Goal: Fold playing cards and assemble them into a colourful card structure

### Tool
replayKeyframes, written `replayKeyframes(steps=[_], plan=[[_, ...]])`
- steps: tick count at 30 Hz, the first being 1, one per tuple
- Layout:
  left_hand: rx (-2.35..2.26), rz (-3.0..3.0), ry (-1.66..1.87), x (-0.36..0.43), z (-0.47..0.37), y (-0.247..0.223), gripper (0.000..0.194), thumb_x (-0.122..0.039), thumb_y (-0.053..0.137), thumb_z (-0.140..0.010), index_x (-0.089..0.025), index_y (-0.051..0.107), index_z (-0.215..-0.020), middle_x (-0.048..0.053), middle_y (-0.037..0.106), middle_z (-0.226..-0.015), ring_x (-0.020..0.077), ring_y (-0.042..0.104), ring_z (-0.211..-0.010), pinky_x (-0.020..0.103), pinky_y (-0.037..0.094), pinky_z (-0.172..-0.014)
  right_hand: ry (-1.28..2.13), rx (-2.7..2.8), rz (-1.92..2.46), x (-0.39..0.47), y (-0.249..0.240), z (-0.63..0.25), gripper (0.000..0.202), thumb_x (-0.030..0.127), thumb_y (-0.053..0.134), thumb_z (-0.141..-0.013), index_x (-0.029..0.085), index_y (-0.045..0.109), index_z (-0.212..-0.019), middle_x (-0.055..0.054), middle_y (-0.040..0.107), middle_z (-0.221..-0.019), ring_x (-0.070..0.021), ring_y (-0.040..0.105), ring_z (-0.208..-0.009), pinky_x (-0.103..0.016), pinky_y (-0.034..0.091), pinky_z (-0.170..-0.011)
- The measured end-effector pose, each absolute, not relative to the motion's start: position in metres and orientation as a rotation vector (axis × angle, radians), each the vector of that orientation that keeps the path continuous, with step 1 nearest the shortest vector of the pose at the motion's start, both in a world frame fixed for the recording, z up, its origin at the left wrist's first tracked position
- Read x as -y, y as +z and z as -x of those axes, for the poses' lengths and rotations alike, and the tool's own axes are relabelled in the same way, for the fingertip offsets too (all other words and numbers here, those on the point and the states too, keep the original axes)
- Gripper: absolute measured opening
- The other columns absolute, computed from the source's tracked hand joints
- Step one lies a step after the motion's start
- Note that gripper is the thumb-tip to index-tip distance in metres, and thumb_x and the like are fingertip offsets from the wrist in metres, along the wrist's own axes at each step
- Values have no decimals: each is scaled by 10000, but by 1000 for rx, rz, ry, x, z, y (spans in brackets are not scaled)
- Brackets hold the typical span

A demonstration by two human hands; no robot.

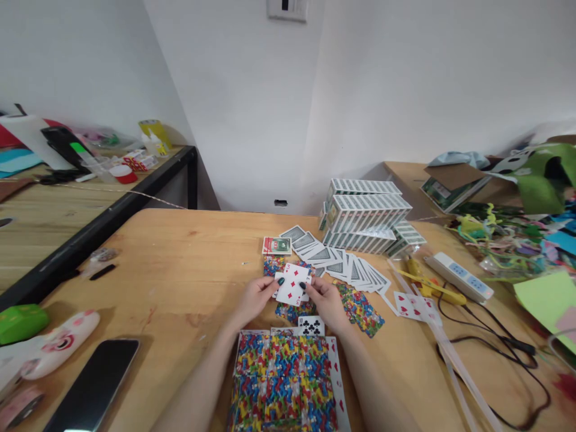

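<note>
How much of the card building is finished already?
Done: a block of colourful-backed cards stands joined at the table's near edge. In hand: left hand and right hand hold a five of diamonds between them. Left: loose green-backed cards lie fanned out, and boxed decks are stacked behind.

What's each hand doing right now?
Left hand: pinching the white five-of-diamonds playing card.
Right hand: gripping the same card's other edge.

Glossy paper diamond card; matt, grained wooden desk; glossy black glass phone at its left front edge; smooth white plastic power strip.
</note>
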State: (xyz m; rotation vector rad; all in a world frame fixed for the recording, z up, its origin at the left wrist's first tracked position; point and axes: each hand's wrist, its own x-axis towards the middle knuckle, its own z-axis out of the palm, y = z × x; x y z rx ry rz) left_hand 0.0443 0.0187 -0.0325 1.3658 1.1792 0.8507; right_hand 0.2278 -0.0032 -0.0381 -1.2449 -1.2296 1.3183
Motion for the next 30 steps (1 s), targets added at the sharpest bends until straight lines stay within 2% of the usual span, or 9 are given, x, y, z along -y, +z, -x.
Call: replayKeyframes(steps=[4,11,19,30], plan=[[-1176,-1419,807,-19,-44,-32,336,-416,524,-715,-119,538,-557,-47,432,-489,72,367,-483,187,277,-464,1315,1205,1286,3,-39,-227,379,498,572,-680,139,621,-788,-22,600,-599,-154,521,-558,-244,408,-505],[-1058,-1252,784,-17,-47,-28,288,-400,601,-655,-118,618,-714,12,599,-633,129,514,-607,242,421,-588,1326,1169,1267,3,-38,-226,414,515,567,-678,142,628,-847,-22,624,-614,-153,538,-538,-249,414,-496],[-1157,-1355,808,-17,-46,-27,344,-445,539,-692,-120,545,-580,-35,487,-518,90,433,-514,201,363,-505,1371,1171,1233,3,-38,-226,462,554,558,-664,139,625,-856,-32,643,-635,-161,557,-542,-264,437,-518],[-1129,-1321,800,-18,-47,-32,277,-390,571,-677,-118,565,-622,-17,543,-568,101,466,-533,215,390,-530,1382,1164,1240,4,-37,-226,477,563,559,-658,141,631,-868,-50,653,-664,-173,559,-550,-281,442,-512]])
